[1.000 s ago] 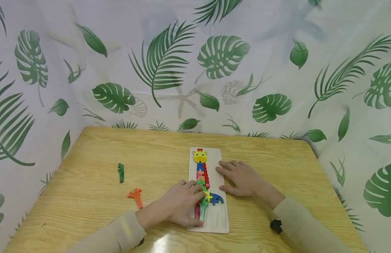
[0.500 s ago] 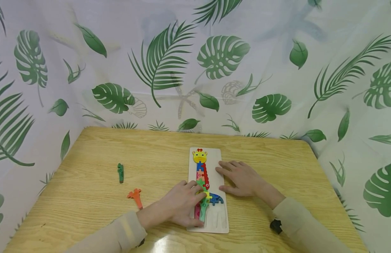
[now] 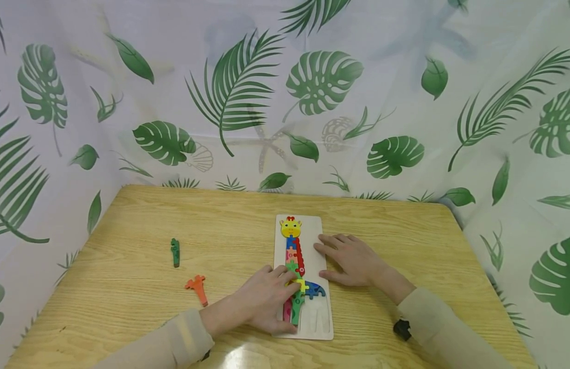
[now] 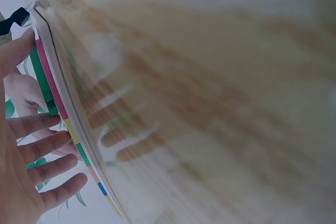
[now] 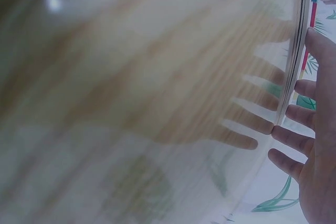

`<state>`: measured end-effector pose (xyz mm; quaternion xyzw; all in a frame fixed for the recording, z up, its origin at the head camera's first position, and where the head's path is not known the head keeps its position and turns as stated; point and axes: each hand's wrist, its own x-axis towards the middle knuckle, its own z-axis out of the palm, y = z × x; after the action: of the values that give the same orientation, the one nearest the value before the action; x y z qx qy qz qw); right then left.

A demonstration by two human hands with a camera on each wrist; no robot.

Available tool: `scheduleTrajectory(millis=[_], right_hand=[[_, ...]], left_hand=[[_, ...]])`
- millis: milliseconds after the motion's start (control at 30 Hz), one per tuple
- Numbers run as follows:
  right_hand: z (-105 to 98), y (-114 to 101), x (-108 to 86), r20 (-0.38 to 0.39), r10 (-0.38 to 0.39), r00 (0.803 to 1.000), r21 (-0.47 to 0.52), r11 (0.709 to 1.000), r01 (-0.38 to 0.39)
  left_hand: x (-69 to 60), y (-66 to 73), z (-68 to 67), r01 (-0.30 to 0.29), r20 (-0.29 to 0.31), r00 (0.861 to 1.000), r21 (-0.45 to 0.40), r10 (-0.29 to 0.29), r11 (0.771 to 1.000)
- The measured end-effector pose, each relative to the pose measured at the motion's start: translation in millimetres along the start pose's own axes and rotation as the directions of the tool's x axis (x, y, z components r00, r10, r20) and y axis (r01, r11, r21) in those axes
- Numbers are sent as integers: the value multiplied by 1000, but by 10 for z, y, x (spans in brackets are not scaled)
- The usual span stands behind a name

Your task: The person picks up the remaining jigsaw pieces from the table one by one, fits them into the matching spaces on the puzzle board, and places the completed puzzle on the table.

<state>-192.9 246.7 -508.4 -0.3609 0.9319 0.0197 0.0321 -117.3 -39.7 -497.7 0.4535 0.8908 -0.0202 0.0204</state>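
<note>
1. At the far left of the things on the desk (image 3: pixel 128 277), a dark green puzzle piece (image 3: pixel 175 252) lies on its own, well apart from the board.
2. Right of it and nearer the person, an orange puzzle piece (image 3: pixel 198 290) lies on the wood, its narrow end just beside the left wrist.
3. The left hand (image 3: pixel 266 297) reaches over the board's near left part. Its grip is clamped on the green leg piece (image 3: pixel 297 307), thumb at the near end and index finger at the far end; the other fingers extend. The left wrist view shows this piece standing higher than the magenta leg piece (image 3: pixel 287 310) beside it.
4. The giraffe puzzle board (image 3: pixel 314 225) lies flat, its long side running away from the person. Set in it are the yellow giraffe head (image 3: pixel 291 227) at the far end, neck pieces below, the red mane piece (image 3: pixel 299 259) along the neck's right side, a yellow piece (image 3: pixel 302 286) and the blue rump piece (image 3: pixel 315 290). A bare recess shows at the near right.
5. The right hand (image 3: pixel 349 259) lies at the board's right edge, its grip apart, fingers spread and thumb touching that edge.
6. A black object (image 3: pixel 402 329) shows beneath the right sleeve (image 3: pixel 446 328).
</note>
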Motion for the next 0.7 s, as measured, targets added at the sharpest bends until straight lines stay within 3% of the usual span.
scheduleTrajectory(millis=[700], right_hand=[[-26,-12,-1,2,2,1000,-1,1000,-2]], left_hand=[[1,22,18,-27,-31,999,29,28,999]])
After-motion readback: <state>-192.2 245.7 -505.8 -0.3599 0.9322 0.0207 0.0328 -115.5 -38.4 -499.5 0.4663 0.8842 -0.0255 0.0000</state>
